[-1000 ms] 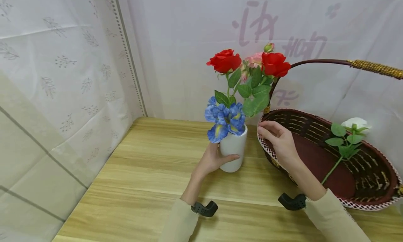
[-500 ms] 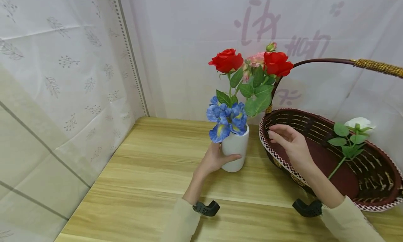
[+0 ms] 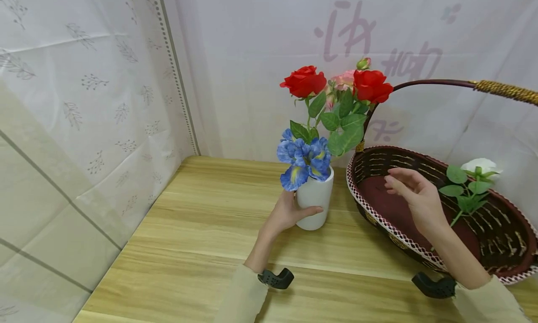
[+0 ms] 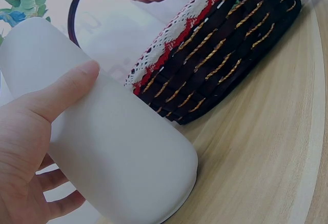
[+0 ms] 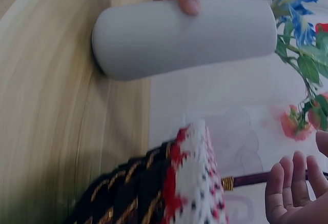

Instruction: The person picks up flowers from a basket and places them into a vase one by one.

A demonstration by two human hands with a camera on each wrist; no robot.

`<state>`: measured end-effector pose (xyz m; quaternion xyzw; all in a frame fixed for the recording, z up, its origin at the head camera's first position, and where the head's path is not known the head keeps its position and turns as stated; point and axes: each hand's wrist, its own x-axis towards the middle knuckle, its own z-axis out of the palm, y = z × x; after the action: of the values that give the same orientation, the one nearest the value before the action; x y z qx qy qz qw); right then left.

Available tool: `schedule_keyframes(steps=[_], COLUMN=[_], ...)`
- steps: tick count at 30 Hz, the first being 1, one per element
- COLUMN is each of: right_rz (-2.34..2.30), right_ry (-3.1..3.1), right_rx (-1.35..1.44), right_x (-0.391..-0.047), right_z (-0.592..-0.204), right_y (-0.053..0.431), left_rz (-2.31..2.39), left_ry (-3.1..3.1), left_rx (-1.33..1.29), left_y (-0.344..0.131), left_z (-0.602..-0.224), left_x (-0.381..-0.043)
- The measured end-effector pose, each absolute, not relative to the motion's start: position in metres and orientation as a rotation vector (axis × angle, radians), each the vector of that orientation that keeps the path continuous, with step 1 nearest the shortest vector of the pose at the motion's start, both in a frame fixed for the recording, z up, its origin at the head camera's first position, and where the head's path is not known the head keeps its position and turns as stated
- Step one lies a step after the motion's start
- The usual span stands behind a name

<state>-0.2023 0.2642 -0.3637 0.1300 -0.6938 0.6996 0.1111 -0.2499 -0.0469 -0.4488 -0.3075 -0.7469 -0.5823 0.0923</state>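
Note:
My left hand (image 3: 286, 213) grips the white vase (image 3: 316, 201) round its side, with the thumb laid across the front. Upright on the table, the vase holds two red roses (image 3: 304, 82), pink flowers (image 3: 343, 79) behind them and a blue iris (image 3: 303, 160) low at its mouth. My right hand (image 3: 420, 204) hovers over the dark woven basket (image 4: 220, 49), its fingers loosely bent around nothing. Inside that basket a white rose (image 3: 481, 166) leans toward the far right rim, part of its stem hidden behind my right wrist.
The basket's tall arched handle (image 3: 437, 82) rises at the back, close to the red roses. A lace trim (image 5: 197, 172) runs along the rim. Printed cloth (image 3: 252, 57) hangs behind the wooden table (image 3: 201, 220) and down its left side.
My right hand has drawn away from beside the vase, moving right to a place over the basket. The left hand keeps its grip on the vase, and the flowers stand as before.

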Motion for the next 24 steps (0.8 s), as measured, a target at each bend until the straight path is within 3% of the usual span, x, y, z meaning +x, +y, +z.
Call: schedule_keyframes(steps=[15, 24], right_rz=[2.187, 2.305], right_ry=[-1.923, -1.78], right_rx=[0.242, 0.191], right_x=[-0.191, -0.183], right_z=[-0.371, -0.376], right_y=[0.308, 0.337], left_rz=[-1.733, -1.76], left_ry=[-2.194, -2.195], left_rx=[-0.919, -0.917], left_y=[-0.045, -0.049], left_z=[-0.447, -0.419], left_x=[-0.249, -0.228])
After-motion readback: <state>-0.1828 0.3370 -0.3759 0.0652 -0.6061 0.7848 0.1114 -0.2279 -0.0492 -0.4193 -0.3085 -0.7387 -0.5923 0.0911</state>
